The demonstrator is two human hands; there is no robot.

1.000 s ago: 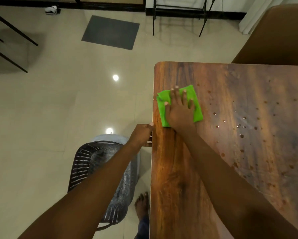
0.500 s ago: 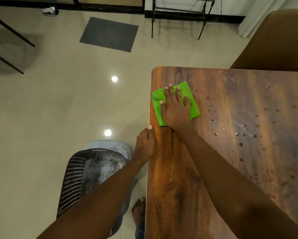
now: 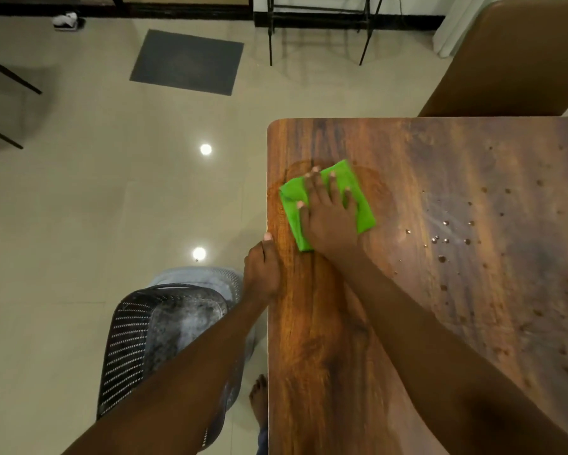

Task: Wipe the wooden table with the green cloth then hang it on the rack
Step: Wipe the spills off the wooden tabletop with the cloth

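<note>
Green cloth (image 3: 364, 210): folded, flat on bench (image 3: 440, 323) near far-left corner, just inside left edge. Right hand (image 3: 330, 218) open, palm and spread fingers pressing down on cloth. Left hand (image 3: 261, 270) holds bench's left edge, just nearer than cloth; thumb on top, fingers hidden. Damp sheen around cloth, so that patch looks wiped. Droplets (image 3: 446, 239) scattered across middle and right, so most wiping remains. Hanging not begun. Black metal frame (image 3: 270, 37) by far wall, possibly rack, well apart.

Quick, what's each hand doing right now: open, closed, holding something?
Left hand: thumb on the wooden table edge; fingers hidden, so cannot tell.
Right hand: open, fingers spread flat, pressing the green cloth onto the table.
</note>
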